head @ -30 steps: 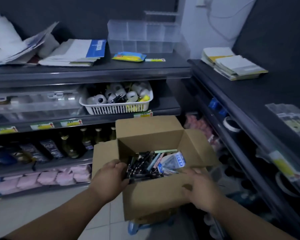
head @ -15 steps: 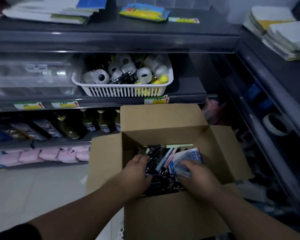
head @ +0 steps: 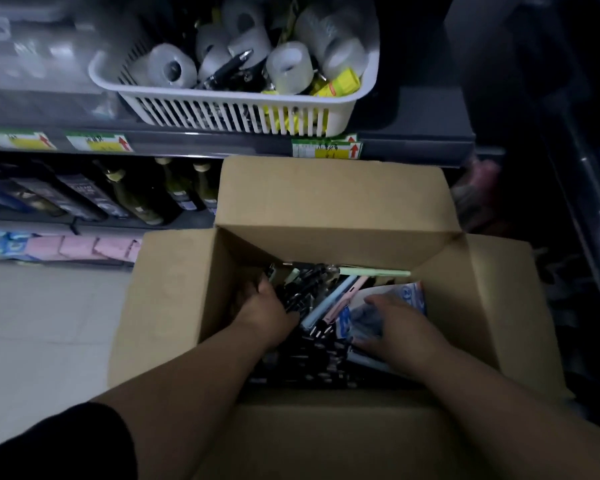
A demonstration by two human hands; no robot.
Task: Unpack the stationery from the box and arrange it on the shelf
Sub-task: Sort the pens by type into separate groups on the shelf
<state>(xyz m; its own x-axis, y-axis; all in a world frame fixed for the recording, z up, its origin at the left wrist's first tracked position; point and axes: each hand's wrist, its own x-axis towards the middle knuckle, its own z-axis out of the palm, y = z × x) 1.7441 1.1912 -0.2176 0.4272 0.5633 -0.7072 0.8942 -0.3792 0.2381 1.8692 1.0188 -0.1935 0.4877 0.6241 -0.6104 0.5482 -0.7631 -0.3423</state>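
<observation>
Inside the open cardboard box (head: 329, 202), the left hand (head: 267, 308) digs into black pens (head: 302, 296) — lying mostly near-to-far — while the right hand (head: 400, 327) presses a blue-white packet (head: 404, 296); neither grip is discernible.

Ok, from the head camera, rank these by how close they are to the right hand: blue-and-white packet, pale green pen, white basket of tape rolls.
1. Blue-and-white packet: under the right hand, right side of the box.
2. Pale green pen: along the box's far wall.
3. White basket: up on the shelf behind.
</observation>
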